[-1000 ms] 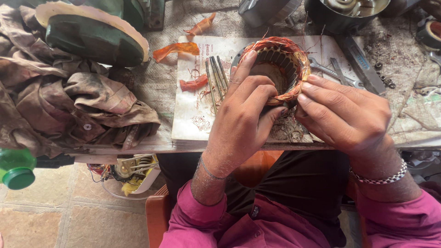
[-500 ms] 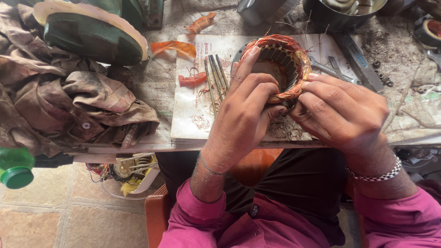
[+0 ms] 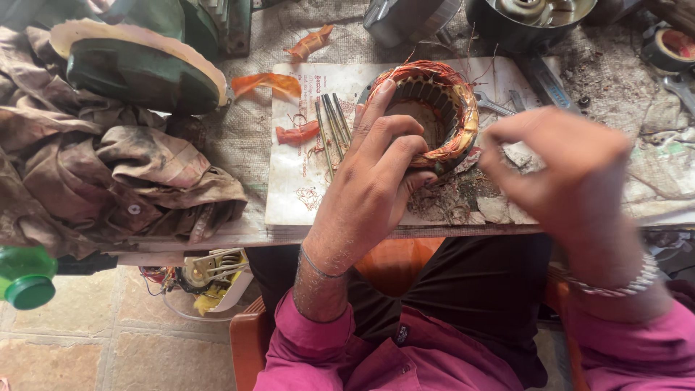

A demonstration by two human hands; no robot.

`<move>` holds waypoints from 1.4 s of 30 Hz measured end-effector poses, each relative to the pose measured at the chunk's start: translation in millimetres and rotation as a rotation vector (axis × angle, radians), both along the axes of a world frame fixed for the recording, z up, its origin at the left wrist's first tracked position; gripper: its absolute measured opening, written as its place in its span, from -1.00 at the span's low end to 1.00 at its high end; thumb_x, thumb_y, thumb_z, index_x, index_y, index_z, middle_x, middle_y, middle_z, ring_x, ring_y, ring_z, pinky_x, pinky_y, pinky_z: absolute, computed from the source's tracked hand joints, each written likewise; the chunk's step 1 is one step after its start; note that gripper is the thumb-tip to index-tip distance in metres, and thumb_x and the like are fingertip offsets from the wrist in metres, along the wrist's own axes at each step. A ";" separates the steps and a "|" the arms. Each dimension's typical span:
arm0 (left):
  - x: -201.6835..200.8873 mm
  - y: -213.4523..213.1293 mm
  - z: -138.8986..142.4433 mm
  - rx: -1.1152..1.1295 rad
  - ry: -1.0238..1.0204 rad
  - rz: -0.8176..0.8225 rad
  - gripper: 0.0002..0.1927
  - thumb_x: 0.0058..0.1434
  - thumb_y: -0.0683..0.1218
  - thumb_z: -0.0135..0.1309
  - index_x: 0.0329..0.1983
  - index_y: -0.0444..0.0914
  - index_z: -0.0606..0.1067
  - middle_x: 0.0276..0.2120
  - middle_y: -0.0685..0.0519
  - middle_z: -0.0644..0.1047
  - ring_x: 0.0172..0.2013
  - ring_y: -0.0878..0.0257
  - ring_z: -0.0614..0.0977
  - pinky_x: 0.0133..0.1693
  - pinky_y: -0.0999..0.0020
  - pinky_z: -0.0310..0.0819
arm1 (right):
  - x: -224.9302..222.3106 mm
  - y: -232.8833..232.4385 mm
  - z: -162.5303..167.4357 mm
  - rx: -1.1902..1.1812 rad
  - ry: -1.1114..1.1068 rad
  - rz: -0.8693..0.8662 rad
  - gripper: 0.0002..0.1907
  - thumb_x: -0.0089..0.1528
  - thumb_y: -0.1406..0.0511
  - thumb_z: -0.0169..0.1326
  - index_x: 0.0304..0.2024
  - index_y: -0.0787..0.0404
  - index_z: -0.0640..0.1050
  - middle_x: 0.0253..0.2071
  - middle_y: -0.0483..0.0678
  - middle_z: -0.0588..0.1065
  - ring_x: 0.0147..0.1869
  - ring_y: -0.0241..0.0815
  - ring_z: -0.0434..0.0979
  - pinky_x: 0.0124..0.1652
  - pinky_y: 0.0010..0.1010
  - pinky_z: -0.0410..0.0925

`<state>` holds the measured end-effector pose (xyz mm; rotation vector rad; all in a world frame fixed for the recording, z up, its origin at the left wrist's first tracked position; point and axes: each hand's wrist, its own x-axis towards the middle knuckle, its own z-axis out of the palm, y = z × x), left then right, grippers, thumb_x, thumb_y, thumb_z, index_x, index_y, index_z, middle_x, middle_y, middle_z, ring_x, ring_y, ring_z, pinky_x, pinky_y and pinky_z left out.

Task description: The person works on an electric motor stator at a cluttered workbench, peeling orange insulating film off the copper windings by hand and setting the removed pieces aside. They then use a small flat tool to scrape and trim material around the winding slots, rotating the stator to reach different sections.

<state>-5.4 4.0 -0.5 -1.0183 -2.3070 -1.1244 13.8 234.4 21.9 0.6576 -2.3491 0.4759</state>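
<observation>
A round motor stator with copper-coloured windings lies on a white board on the bench. My left hand grips the stator's near rim, fingers curled over the winding. To the right of the stator, my right hand is blurred, slightly apart from it, with fingers loosely bent; nothing shows in it. A bundle of thin metal rods lies on the board just left of my left hand.
Orange insulation scraps lie at the board's far edge. A dirty cloth heap and a green motor cover fill the left. Tools, a tape roll and a dark motor housing sit at the back right. A green bottle is lower left.
My right hand has pulled off the stator's near rim and moved right, away from it. My left hand keeps its grip on the stator.
</observation>
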 end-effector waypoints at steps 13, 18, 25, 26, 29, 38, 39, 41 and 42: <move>23.3 42.9 -8.1 0.061 0.058 0.238 -0.63 0.32 -0.19 0.27 0.16 -0.30 0.50 -0.01 -0.02 0.54 0.31 0.02 0.50 0.50 -0.01 0.03 | -8.8 45.5 2.3 0.052 -0.387 -0.351 -0.82 0.28 0.27 0.27 -0.16 0.27 0.70 -0.26 0.09 0.61 -0.30 -0.04 0.62 -0.26 -0.29 0.44; 21.7 46.1 -13.1 0.073 0.063 0.271 -0.71 0.29 -0.21 0.23 0.06 -0.28 0.50 -0.09 0.00 0.51 0.22 0.02 0.54 0.51 -0.08 0.06 | -11.0 23.9 3.6 0.251 -0.349 -0.451 -0.73 0.20 0.13 0.32 -0.23 0.19 0.71 -0.32 0.06 0.61 -0.28 0.05 0.61 -0.22 -0.20 0.43; 17.4 42.7 -16.1 0.084 0.054 0.221 -0.76 0.30 -0.30 0.12 0.02 -0.28 0.51 -0.10 -0.01 0.50 0.17 0.08 0.55 0.48 -0.06 0.05 | -13.3 21.1 -0.7 0.151 -0.393 -0.438 -0.69 0.20 0.24 0.30 -0.05 0.26 0.66 -0.27 0.09 0.61 -0.20 0.10 0.62 -0.15 -0.14 0.43; 15.9 41.6 -15.7 0.088 0.053 0.214 -0.76 0.29 -0.31 0.10 0.01 -0.28 0.51 -0.09 -0.02 0.50 0.15 0.09 0.55 0.49 -0.06 0.04 | -13.7 21.3 -0.4 0.141 -0.413 -0.436 -0.67 0.20 0.25 0.30 -0.02 0.26 0.66 -0.27 0.10 0.61 -0.20 0.10 0.62 -0.15 -0.14 0.42; 8.8 30.2 -12.6 0.060 0.060 0.128 -0.77 0.29 -0.33 0.09 -0.02 -0.26 0.52 -0.12 0.00 0.50 0.19 0.10 0.55 0.49 -0.02 0.05 | -14.5 20.6 1.4 0.118 -0.459 -0.421 -0.65 0.20 0.26 0.29 0.00 0.27 0.65 -0.28 0.10 0.61 -0.21 0.09 0.61 -0.14 -0.14 0.42; 16.1 26.8 1.7 0.010 0.045 0.151 -0.58 0.18 -0.12 0.28 0.08 -0.38 0.53 -0.10 -0.11 0.53 0.24 -0.08 0.47 0.42 -0.13 -0.06 | -5.8 23.6 4.1 -0.166 -0.350 -0.267 -0.88 0.29 0.43 0.23 -0.12 0.35 0.63 -0.22 0.10 0.56 -0.31 -0.14 0.57 -0.35 -0.37 0.38; 18.9 33.5 1.2 0.003 0.053 0.195 -0.60 0.22 -0.11 0.28 0.09 -0.36 0.53 -0.08 -0.08 0.54 0.27 -0.07 0.46 0.46 -0.11 -0.07 | -3.8 25.5 2.0 -0.200 -0.312 -0.237 -0.90 0.31 0.45 0.22 -0.12 0.36 0.62 -0.20 0.09 0.55 -0.29 -0.17 0.56 -0.36 -0.41 0.37; 22.3 43.5 -1.4 -0.009 0.069 0.282 -0.65 0.30 -0.11 0.27 0.10 -0.30 0.54 -0.03 -0.04 0.55 0.33 -0.04 0.45 0.54 -0.09 -0.08 | -1.8 28.9 -4.1 -0.231 -0.261 -0.180 -0.92 0.41 0.42 0.22 -0.12 0.37 0.61 -0.21 0.04 0.56 -0.25 -0.24 0.58 -0.27 -0.47 0.41; 22.6 44.2 -3.3 0.004 0.059 0.275 -0.67 0.30 -0.14 0.25 0.10 -0.30 0.54 -0.04 -0.03 0.55 0.33 -0.03 0.46 0.55 -0.08 -0.08 | -1.1 29.2 -8.9 -0.268 -0.247 -0.150 -0.91 0.43 0.41 0.22 -0.11 0.37 0.60 -0.22 0.02 0.56 -0.24 -0.27 0.59 -0.23 -0.50 0.41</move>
